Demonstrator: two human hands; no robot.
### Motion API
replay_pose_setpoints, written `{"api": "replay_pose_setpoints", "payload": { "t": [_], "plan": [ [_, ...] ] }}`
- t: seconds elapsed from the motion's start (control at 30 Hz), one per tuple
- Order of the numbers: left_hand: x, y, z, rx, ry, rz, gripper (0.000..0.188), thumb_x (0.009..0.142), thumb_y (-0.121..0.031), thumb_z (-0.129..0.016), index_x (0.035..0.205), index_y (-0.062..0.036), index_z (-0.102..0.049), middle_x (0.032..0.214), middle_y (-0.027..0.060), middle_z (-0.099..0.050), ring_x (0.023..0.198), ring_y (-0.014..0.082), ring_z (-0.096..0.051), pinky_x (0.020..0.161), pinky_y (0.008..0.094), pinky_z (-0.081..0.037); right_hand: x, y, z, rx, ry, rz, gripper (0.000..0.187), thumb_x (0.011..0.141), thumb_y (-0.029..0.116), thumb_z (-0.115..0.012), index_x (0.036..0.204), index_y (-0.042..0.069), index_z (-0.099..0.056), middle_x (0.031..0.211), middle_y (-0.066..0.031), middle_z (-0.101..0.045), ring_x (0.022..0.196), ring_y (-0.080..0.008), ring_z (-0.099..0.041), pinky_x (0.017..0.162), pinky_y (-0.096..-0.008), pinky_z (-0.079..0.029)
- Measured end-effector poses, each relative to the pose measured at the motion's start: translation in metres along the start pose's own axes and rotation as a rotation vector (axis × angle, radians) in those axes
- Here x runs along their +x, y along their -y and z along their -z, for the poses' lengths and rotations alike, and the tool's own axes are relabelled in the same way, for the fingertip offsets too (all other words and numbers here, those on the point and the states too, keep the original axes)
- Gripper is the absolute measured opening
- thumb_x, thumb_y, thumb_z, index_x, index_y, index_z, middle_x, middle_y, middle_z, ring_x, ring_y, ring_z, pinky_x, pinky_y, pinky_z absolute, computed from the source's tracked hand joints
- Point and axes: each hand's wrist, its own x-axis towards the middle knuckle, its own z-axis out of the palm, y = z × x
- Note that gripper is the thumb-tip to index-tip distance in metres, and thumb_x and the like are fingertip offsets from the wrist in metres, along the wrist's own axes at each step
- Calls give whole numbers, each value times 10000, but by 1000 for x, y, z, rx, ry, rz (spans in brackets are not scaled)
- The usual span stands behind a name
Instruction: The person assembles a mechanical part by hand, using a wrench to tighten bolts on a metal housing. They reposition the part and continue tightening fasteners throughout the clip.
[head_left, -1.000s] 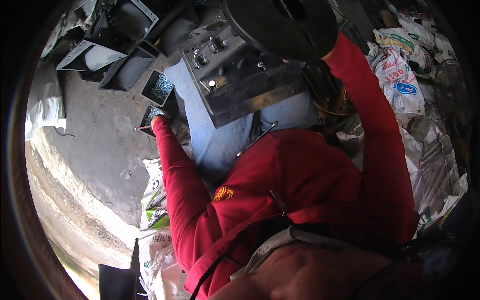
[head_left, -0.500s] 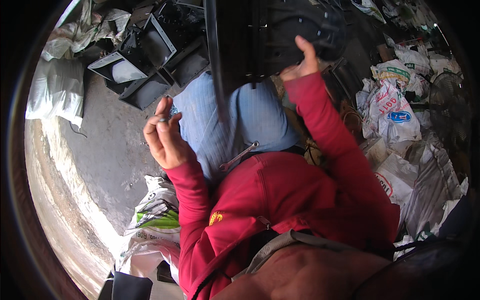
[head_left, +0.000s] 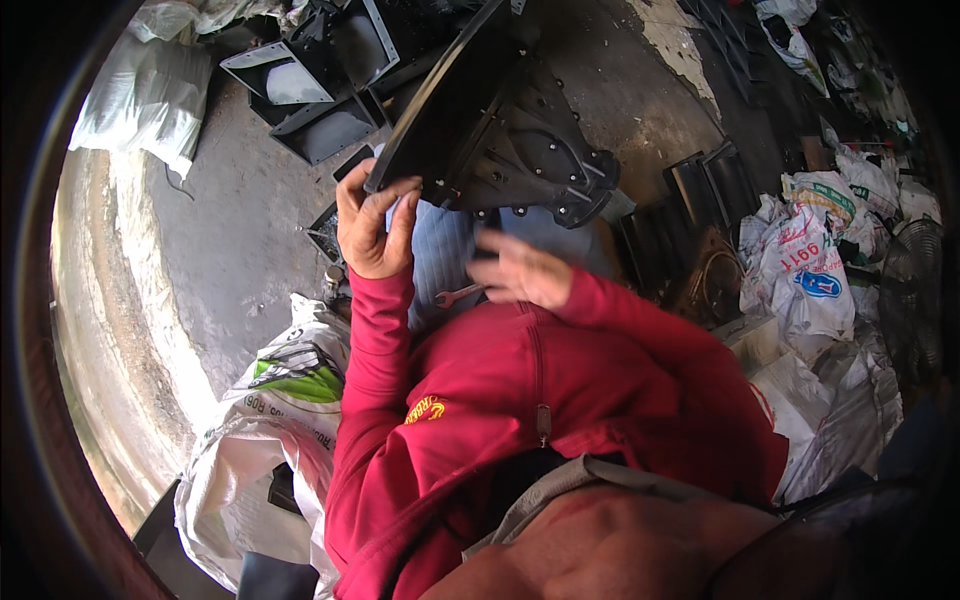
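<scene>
A large black casing (head_left: 510, 150) with a broad flat panel and a ribbed, screw-studded part stands tilted over my lap. My left hand (head_left: 378, 225) pinches the lower left corner of its panel between thumb and fingers. Below the casing, my right hand (head_left: 525, 272) is blurred by motion, its fingers stretched out to the left and apart, with nothing seen in them. A metal wrench (head_left: 458, 296) lies on my lap just beyond those fingertips, partly hidden by the hand.
Black frames (head_left: 320, 100) are heaped on the floor at the far left. A white sack (head_left: 285, 400) stands near my left elbow. On the right are printed white sacks (head_left: 805, 275), a fan (head_left: 915, 285) and dark panels (head_left: 700, 195).
The black casing has swung over and tilted, showing its screwed side. My left hand has taken hold of its corner. My right hand has come down from the casing towards the wrench.
</scene>
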Motion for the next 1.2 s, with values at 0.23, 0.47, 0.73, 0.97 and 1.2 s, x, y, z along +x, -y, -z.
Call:
{"api": "replay_pose_setpoints", "payload": {
  "t": [0.23,0.47,0.73,0.97,1.2],
  "plan": [
    [-10,-9,9,26,-12,13,178,787,14,-730,954,-47,-720,1046,135,-670,1056,268,-595,903,344,-469,39,162,39,-907,-140,517,706,944,410,-570,1426,-52,-340,1394,-257,-464,1313,-306,-460,1089,-387,-367],
    [10,4,27,12,-79,26,138,814,42,-690,938,-19,-696,1069,158,-643,986,249,-621,871,336,-484,49,63,44,-583,-190,562,753,871,188,-740,1436,-3,-281,1259,-135,-556,1103,-198,-581,959,-335,-475],
    [4,20,26,-170,102,-88,167,785,30,-736,936,-29,-697,1217,200,-588,1209,373,-560,1008,468,-452,0,5,64,-581,-258,276,646,823,197,-793,1337,49,-430,1092,-69,-623,1114,-178,-571,933,-321,-487],
    [7,20,17,-141,91,-80,153,785,32,-734,924,-27,-708,1234,198,-576,1229,395,-540,1017,485,-445,-22,87,-19,-1888,-278,1177,464,655,321,-820,1094,208,-727,1071,47,-650,994,-215,-558,878,-361,-420],
    [7,9,20,-122,102,-68,129,788,20,-739,905,-26,-715,1229,188,-573,1242,386,-529,1021,474,-437,29,32,-11,-1787,-419,1182,436,611,352,-840,1017,269,-707,990,89,-607,975,-196,-506,870,-399,-364]
  ]
}}
